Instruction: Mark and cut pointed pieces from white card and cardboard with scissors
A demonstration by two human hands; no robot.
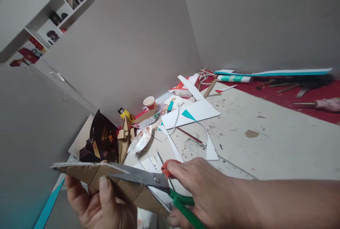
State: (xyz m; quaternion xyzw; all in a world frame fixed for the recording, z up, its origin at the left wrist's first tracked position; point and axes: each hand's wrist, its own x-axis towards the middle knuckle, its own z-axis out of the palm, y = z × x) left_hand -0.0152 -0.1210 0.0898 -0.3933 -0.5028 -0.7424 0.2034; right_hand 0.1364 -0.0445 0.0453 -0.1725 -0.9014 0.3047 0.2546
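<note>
My left hand [98, 204] grips a flat piece of brown corrugated cardboard [87, 173] at the bottom left, thumb on top. My right hand [209, 193] holds scissors [148, 178] with green and red handles. The steel blades lie across the cardboard, pointing left, their tips about the middle of the piece. My right forearm runs off the right edge.
A dusty white work surface [265, 140] carries paper scraps, a white sheet with a teal triangle [190, 114], a paper cup [149, 102], a yellow bottle [124, 113], a dark snack bag [102, 138], a metal ruler [225, 165]. Tools lie on red cloth [292, 98] by the wall. Shelves [53, 20] are at top left.
</note>
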